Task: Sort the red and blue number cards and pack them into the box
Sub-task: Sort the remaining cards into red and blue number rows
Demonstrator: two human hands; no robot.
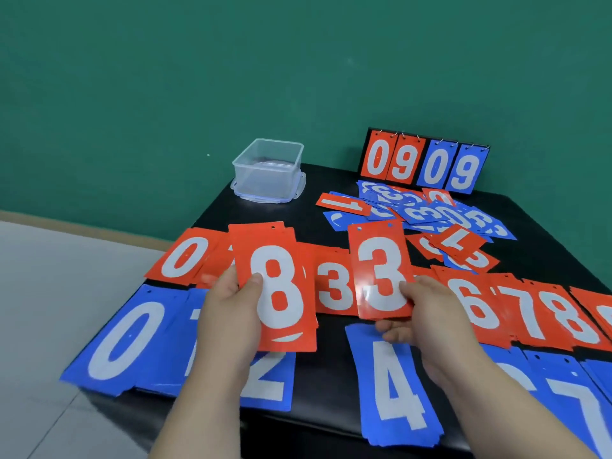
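Observation:
My left hand (231,306) grips a small stack of red cards with an 8 on top (276,286), thumb on its face. A red 3 card (381,270) is pinched at its lower edge by my right hand (427,313). Both are held above the black table (331,339). Sorted red cards lie in a row: 0 (185,256), 3 (334,286), 6 (470,303), 7 (526,313), 8 (569,319). Blue cards lie in front: 0 (126,339), 2 (268,382), 4 (394,385), 7 (576,405). The clear empty box (268,170) stands at the far left corner.
An unsorted heap of red and blue cards (427,213) lies at the back right. Behind it stands a flip scoreboard (420,160) reading 09 09. A green wall is behind, and grey floor (49,293) lies to the left of the table.

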